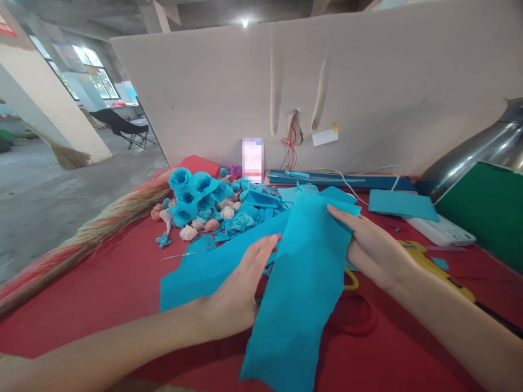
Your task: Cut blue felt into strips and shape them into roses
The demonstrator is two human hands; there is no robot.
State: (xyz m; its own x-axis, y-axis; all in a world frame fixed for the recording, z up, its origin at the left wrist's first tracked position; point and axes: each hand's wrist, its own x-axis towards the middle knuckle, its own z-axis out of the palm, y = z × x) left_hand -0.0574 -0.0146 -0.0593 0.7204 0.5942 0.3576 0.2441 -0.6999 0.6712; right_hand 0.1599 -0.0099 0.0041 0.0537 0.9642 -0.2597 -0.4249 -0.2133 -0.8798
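Observation:
A long strip of blue crepe paper [304,272] hangs tilted over the table's front. My right hand [368,245] pinches its upper right edge, thumb on top and the other fingers behind. At the strip's left edge is my left hand [241,280], fingers stretched out and its far side partly hidden by the paper; I cannot tell whether it touches. Beneath lies another flat piece of blue paper [192,277]. A yellow loop [352,280], like a scissors handle, shows beside the strip, and a red ring [362,321] lies nearer me.
Blue paper flowers [188,196] and pink and white rosettes [212,224] crowd the back left. A phone [253,159] stands against the pale board [204,98]. To the right are folded blue paper [402,204], a white power bank [443,231] and a yellow glue gun [433,267].

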